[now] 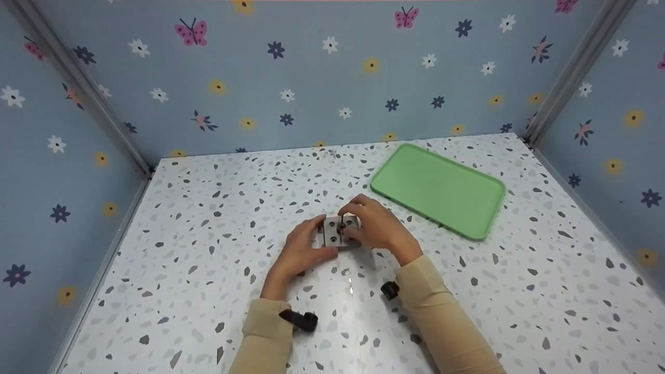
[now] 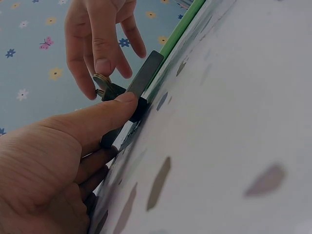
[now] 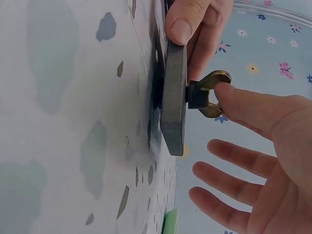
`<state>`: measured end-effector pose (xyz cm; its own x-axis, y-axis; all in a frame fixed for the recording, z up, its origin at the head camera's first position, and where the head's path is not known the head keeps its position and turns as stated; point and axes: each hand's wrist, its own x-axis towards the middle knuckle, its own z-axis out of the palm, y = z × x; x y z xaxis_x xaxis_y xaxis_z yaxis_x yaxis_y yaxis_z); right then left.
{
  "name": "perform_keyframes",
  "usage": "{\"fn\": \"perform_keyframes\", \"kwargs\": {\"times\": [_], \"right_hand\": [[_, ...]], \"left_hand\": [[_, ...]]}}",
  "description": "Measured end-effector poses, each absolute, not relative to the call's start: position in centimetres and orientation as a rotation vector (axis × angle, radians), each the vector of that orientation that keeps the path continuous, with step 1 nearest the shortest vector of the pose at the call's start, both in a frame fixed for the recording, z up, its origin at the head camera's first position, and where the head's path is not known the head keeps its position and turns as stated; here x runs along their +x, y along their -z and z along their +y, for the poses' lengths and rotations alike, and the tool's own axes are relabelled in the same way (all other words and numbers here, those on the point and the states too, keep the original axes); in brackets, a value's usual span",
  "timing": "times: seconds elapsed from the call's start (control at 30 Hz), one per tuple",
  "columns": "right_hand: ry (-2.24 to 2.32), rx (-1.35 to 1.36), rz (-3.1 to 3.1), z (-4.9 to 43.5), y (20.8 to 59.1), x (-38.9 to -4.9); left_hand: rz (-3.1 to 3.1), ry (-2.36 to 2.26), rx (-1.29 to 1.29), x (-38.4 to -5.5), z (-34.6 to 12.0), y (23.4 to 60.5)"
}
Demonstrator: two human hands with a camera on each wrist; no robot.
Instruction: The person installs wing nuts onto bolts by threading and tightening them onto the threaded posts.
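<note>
A grey metal plate [image 1: 329,236] with several round holes lies low over the table in the middle of the head view. From its centre rises a brass wing nut [image 3: 218,77] on a dark collar [image 3: 197,96]. My left hand [image 1: 301,250] grips the plate by its left side, thumb on the near edge and fingers at the far edge. Over the plate, my right hand [image 1: 383,226] pinches the wing nut between thumb and index finger. Its other fingers are spread away in the right wrist view. A dark part under the plate is mostly hidden.
A green tray [image 1: 441,189] lies at the back right, just beyond my right hand. The speckled table [image 1: 218,234] meets patterned blue walls [image 1: 311,67] at the back and both sides. Black straps with small housings [image 1: 307,321] are on both sleeves.
</note>
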<state>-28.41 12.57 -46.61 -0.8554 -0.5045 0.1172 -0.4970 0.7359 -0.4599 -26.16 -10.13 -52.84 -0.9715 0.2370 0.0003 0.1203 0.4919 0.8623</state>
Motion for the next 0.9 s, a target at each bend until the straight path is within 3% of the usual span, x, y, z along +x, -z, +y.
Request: {"fn": "perform_keyframes", "kwargs": {"times": [0.9], "right_hand": [[0.696, -0.676, 3.079, 11.0, 46.9, -27.9]], "left_hand": [[2.61, -1.461, 0.305, -26.0, -10.2, 52.7]]}}
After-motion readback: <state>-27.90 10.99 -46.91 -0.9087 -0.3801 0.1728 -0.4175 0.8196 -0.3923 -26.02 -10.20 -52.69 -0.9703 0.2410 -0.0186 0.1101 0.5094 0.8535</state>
